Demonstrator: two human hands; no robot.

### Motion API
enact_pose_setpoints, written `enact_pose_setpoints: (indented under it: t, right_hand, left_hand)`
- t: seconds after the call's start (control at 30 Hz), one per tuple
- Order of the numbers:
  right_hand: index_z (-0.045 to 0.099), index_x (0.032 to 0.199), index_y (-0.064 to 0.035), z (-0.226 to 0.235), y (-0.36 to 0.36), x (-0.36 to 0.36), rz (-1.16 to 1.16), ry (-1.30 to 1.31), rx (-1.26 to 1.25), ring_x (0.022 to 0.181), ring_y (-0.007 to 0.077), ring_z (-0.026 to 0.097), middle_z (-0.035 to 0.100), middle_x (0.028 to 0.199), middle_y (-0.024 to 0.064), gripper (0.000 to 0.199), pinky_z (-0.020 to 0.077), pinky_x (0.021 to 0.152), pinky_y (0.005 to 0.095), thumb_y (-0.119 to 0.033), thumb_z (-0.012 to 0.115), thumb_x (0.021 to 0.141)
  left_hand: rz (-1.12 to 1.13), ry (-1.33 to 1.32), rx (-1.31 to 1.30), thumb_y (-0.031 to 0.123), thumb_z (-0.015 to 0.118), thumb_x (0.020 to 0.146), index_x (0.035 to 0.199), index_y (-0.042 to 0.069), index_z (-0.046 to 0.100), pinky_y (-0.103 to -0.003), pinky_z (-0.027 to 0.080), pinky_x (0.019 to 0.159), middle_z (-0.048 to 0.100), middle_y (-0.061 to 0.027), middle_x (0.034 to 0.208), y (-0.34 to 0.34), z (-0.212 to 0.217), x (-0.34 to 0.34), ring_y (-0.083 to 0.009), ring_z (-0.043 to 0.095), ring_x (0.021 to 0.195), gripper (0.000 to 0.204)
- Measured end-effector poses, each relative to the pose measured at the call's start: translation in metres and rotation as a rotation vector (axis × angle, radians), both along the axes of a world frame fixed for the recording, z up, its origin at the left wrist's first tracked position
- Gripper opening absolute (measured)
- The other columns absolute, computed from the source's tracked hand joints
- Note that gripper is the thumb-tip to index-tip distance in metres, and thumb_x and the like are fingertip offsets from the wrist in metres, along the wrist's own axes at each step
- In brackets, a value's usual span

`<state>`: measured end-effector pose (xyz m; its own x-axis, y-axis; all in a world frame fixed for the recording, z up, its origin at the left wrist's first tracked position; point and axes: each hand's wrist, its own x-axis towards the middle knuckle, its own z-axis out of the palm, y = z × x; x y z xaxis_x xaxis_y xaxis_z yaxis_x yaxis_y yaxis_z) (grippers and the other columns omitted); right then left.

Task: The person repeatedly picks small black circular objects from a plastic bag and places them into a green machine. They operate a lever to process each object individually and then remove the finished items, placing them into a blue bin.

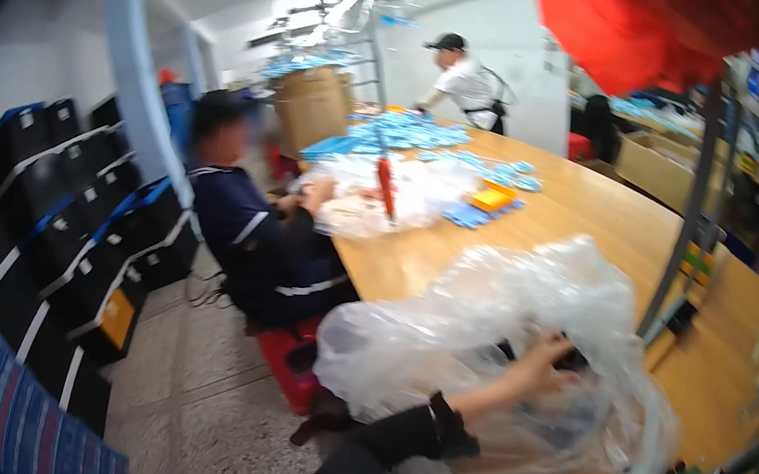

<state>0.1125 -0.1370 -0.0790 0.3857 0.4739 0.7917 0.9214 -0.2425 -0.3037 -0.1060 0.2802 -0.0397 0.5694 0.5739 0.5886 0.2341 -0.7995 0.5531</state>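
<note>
A person's left hand (pixel 543 359) reaches into a large clear plastic bag (pixel 520 363) that billows over the near edge of a long wooden table (pixel 603 236); the fingers curl at the bag's mouth around something dark, though the blur hides whether they grip it or the film. The forearm, in a dark sleeve (pixel 411 431), rises from the lower edge. The person's right hand is out of sight.

Farther along the table's left edge, a seated co-worker in a dark jacket with white stripes (pixel 266 248) works both hands in a heap of clear bags (pixel 387 193), perched on a red stool (pixel 291 364). Beyond that heap, small blue items (pixel 398 134) spread across the table toward its far end, with an orange box (pixel 491 198) among them. A second person in a black cap and white shirt (pixel 463 79) bends over the far end.

Black cases with white trim (pixel 67 223) stand stacked along the left wall. A red shape (pixel 640 24) hangs at the top, and a cardboard box (pixel 655 169) sits beyond the right edge.
</note>
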Motion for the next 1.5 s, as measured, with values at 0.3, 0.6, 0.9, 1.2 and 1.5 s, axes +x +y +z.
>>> enact_pose_setpoints:
  t: [0.3,0.6,0.9,1.2,1.5]
  right_hand:
    - [0.06,0.094,0.0023,0.065,0.013,-0.055,-0.349,0.562,-0.131,0.098,0.023,0.052,0.061,0.1,0.0132,0.031,0.0387,0.088,0.0352,-0.022,0.07,0.077]
    - [0.05,0.12,0.0018,0.048,-0.116,-0.085,-0.415,0.912,0.521,0.106,0.0192,0.05,0.053,0.114,0.0104,0.044,0.0359,0.093,0.0292,-0.013,0.065,0.081]
    - [0.043,0.124,0.0078,-0.084,-0.242,-0.139,-1.171,0.839,-0.059,0.118,0.0359,0.043,0.046,0.126,0.0241,0.073,0.0323,0.101,0.0394,-0.029,0.076,0.071]
    - [0.048,0.12,-0.0007,-0.008,-0.143,-0.039,-0.731,0.314,-0.181,0.119,0.0342,0.041,0.047,0.125,0.0158,0.054,0.0361,0.095,0.0443,-0.037,0.06,0.082]
    - [0.059,0.083,-0.0042,-0.01,-0.097,-0.007,-0.631,0.4,-0.475,0.091,0.0336,0.053,0.057,0.092,0.0149,0.026,0.0415,0.075,0.0455,-0.028,0.065,0.073]
  left_hand:
    - [-0.602,-0.233,-0.544,0.009,0.079,0.068,0.121,0.0,0.05,-0.028,0.045,0.089,0.053,-0.0084,0.114,-0.173,0.049,0.014,-0.0153,0.053,0.105,0.06]
    - [-0.673,-0.085,-0.432,0.015,0.08,0.062,0.099,0.004,0.063,-0.036,0.045,0.075,0.061,-0.0108,0.099,-0.27,0.048,0.089,-0.0278,0.055,0.088,0.042]
    - [-0.675,0.027,-0.662,0.011,0.077,0.071,0.097,-0.002,0.062,-0.03,0.048,0.075,0.064,-0.0095,0.093,-0.295,0.049,0.106,-0.018,0.059,0.083,0.032]
    - [-0.519,0.018,-0.099,0.011,0.074,0.074,0.09,-0.004,0.064,-0.034,0.042,0.052,0.061,-0.0156,0.075,-0.297,0.062,0.091,-0.0234,0.054,0.058,0.025]
    - [-0.436,-0.032,0.17,0.007,0.08,0.06,0.125,-0.001,0.047,-0.039,0.046,0.086,0.049,-0.0208,0.121,-0.228,0.023,0.033,-0.0325,0.053,0.101,0.073]
